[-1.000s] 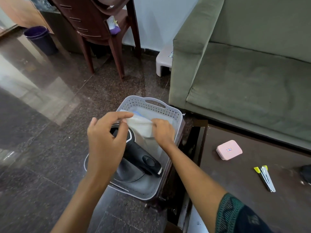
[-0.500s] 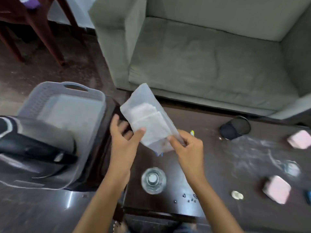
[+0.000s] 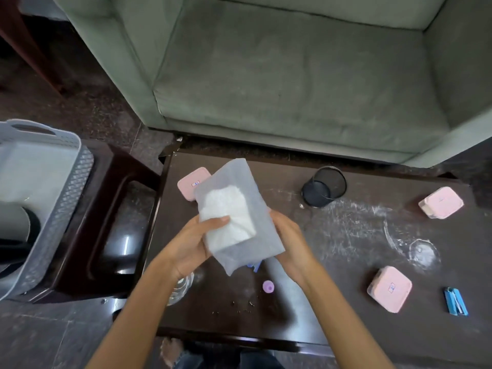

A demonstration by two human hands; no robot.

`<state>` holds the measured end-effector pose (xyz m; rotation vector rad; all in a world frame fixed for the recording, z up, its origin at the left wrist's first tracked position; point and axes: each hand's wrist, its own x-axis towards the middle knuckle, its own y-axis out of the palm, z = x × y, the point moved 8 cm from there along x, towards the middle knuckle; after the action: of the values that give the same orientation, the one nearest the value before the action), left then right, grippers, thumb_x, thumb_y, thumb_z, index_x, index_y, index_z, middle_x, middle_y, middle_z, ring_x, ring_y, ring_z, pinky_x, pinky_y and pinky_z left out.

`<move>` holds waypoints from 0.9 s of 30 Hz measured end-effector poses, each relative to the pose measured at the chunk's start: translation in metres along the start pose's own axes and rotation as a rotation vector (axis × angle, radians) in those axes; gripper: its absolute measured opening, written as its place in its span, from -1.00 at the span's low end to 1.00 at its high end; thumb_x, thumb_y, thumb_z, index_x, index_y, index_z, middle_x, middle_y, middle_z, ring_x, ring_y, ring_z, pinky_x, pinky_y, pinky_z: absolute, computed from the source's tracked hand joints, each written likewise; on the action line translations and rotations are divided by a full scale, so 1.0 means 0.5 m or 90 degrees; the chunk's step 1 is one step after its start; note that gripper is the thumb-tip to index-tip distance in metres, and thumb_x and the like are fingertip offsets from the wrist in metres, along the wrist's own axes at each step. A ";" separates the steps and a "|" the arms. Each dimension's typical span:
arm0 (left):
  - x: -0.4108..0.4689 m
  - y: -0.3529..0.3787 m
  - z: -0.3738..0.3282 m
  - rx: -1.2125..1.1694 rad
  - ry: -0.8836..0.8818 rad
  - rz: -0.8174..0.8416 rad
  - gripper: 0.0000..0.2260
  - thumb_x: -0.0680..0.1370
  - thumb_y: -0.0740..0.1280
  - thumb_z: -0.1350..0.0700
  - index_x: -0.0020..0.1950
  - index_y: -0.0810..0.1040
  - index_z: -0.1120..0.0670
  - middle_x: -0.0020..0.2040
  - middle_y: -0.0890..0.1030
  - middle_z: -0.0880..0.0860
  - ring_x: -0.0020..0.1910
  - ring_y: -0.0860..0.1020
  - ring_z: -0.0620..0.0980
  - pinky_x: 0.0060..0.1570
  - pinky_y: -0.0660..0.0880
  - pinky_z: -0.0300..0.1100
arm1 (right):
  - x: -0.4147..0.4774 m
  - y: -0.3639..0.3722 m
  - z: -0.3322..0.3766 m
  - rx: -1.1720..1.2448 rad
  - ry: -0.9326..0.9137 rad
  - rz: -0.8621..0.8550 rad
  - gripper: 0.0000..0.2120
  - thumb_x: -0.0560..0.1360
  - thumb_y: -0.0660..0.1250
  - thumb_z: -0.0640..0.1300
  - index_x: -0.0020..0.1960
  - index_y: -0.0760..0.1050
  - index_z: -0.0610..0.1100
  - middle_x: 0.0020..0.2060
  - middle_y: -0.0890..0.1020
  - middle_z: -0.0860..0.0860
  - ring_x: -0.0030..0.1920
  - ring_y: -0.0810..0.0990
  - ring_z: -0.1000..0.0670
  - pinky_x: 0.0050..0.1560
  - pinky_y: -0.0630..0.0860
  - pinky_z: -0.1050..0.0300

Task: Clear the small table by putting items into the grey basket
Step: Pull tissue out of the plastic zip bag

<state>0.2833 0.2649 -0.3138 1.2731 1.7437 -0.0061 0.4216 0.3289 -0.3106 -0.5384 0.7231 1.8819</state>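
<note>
Both hands hold a translucent plastic bag (image 3: 241, 209) with white folded material inside, above the left part of the dark small table (image 3: 332, 262). My left hand (image 3: 190, 247) grips its left side, thumb on the front. My right hand (image 3: 290, 241) holds its right edge from behind. The grey basket (image 3: 66, 187) stands on a dark stool at the left, with a black-handled appliance (image 3: 16, 235) inside. On the table lie three pink boxes (image 3: 193, 182), (image 3: 440, 202), (image 3: 389, 288), a black mesh cup (image 3: 323, 186) on its side, a blue stapler (image 3: 455, 301), a purple cap (image 3: 268, 286) and a glass (image 3: 181, 288).
A green sofa (image 3: 292, 70) stands right behind the table. The dark stool (image 3: 111, 222) fills the gap between basket and table. A clear glass lid (image 3: 415, 249) lies at the table's right, and small dark bits are scattered near the front edge.
The view swung right from the basket to the table. Both hands carried the bag out of the basket and now hold it over the table, a little further right and lower.
</note>
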 end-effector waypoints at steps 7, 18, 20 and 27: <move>0.006 -0.091 -0.014 0.098 -0.022 -0.058 -0.66 0.34 0.42 0.28 0.09 0.56 0.09 -0.03 0.69 0.08 -0.10 0.67 0.03 -0.12 0.63 -0.03 | 0.042 -0.037 -0.005 -0.040 -0.061 -0.149 -0.88 0.44 0.34 -0.30 -0.27 0.58 -0.24 -0.38 0.59 -0.05 -0.33 0.51 0.03 -0.27 0.46 0.22; 0.071 -0.190 -0.049 0.242 0.025 -0.171 -0.70 0.51 0.33 -0.01 0.20 0.48 0.07 0.08 0.64 0.05 0.01 0.63 0.03 -0.08 0.60 -0.06 | 0.052 0.060 -0.007 0.265 0.146 0.192 -0.55 0.44 0.04 -0.13 0.14 0.48 -0.38 0.20 0.58 -0.24 0.15 0.55 -0.35 0.02 0.59 -0.11; 0.080 -0.205 -0.060 0.320 0.039 -0.238 -0.64 0.51 0.32 -0.05 0.20 0.40 0.12 0.05 0.59 0.03 -0.05 0.60 -0.02 -0.19 0.56 -0.19 | 0.051 0.078 -0.008 0.229 0.152 0.216 -0.56 0.46 0.05 -0.17 0.25 0.41 -0.35 0.23 0.56 -0.20 0.15 0.56 -0.33 -0.04 0.62 -0.06; 0.089 -0.187 -0.057 0.745 -0.024 -0.221 -0.47 0.47 0.33 -0.09 0.33 0.38 0.18 0.23 0.54 0.12 0.24 0.50 0.13 0.19 0.42 -0.02 | 0.060 0.134 -0.032 -0.117 0.110 0.169 -0.60 0.50 0.14 -0.31 0.25 0.48 -0.02 0.18 0.58 0.02 0.10 0.60 -0.21 0.01 0.56 -0.23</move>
<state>0.1940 0.2690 -0.3736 1.6693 1.9326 -1.4058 0.3490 0.3164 -0.3252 -0.7585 0.7677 2.1817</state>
